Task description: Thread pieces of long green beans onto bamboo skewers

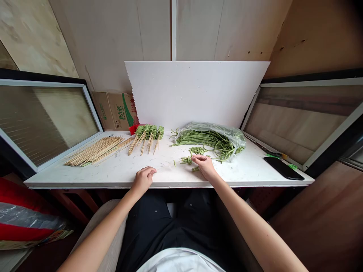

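Note:
On the white table, my right hand pinches a short green bean piece over a small pile of cut bean pieces. My left hand rests at the table's front edge with its fingers curled together; whether they hold anything is hidden. Behind my right hand, long green beans spill from a clear plastic bag. Skewered bean bundles lie at the back, left of the bag. Farther left is a heap of bare wooden skewers.
A black phone lies at the table's right end, near a knife-like tool. A cardboard box stands behind the skewers. Framed glass panels flank the table, and a white board stands at the back.

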{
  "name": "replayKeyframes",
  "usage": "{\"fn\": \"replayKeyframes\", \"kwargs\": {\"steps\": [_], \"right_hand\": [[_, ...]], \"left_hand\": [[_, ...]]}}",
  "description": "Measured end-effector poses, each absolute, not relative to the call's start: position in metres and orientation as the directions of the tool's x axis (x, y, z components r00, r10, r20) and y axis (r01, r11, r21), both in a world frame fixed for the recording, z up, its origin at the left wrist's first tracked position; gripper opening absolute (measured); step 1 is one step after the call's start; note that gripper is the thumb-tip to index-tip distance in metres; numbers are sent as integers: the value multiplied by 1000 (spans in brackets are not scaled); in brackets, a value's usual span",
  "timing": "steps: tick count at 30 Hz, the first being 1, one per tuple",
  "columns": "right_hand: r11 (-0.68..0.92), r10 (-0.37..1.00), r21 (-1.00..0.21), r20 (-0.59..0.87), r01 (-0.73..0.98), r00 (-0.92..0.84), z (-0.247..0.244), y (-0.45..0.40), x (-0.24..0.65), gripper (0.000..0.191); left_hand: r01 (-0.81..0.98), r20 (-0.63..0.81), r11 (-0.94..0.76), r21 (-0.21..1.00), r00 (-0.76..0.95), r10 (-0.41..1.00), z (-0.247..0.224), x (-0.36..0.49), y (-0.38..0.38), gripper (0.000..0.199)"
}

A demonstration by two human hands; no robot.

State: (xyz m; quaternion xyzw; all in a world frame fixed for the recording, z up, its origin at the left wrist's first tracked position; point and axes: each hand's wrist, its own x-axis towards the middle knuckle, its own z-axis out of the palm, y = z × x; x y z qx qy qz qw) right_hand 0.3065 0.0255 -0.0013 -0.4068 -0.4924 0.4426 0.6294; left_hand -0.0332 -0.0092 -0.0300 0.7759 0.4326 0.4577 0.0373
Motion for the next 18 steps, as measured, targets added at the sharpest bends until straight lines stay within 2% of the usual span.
{"fn": "replayKeyframes", "kwargs": {"steps": [6, 13, 18], "right_hand": [[284, 957, -946, 268, -156, 114, -5, 28, 307, 36], [317, 945, -947, 311, -49, 103, 2, 23, 306, 35], [305, 949, -952, 301, -29, 97, 11, 19, 305, 36]], "left_hand": [[637, 695, -631, 443, 201, 691, -31, -32, -10, 23], [641, 684, -601, 478, 157, 712, -29, -32, -9, 23], [653, 689, -601, 460, 164, 706, -29, -31, -11, 24]]}}
